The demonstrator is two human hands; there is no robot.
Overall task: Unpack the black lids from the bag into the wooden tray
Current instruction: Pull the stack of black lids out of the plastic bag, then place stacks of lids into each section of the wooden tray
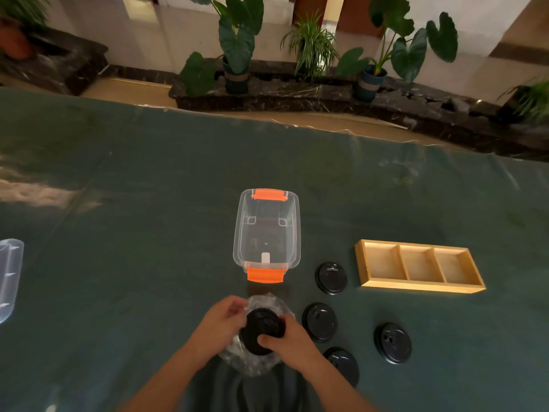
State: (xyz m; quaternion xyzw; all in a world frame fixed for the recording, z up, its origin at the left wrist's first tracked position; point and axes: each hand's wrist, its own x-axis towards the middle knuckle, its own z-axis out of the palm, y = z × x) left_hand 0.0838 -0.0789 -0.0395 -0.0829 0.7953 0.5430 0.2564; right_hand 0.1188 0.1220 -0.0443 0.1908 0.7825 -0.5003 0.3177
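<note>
a: quickly, hands first?

b: right hand (286, 341) at 6 o'clock, fingers clamped on the rim of a black lid stack (261, 330). left hand (221, 321) pinches the clear plastic bag (252, 365) at the stack's 10 o'clock edge. both closed on something.

a: bag position?

b: crumpled under and around the stack, low centre of the green table cover (118, 233). stack sits in the bag's mouth, tilted toward the camera.

a: loose lids?

b: four on the cover, all to the right of the hands. far lid (331, 278) at 1 o'clock from the stack, near lid (320, 322) just beside the right hand at 3 o'clock, low lid (344, 364) at 5 o'clock, partly behind the right forearm, outer lid (393, 343) further out at 3 o'clock, apart from the rest.

a: tray?

b: wooden tray (421, 286) at 2 o'clock, three compartments, no lids inside. far lid lies near its left end, not touching.

a: other stuff?

b: clear bin (267, 230) with orange latches at 12 o'clock, open top. another clear container (9, 278) cut off at 9 o'clock.
</note>
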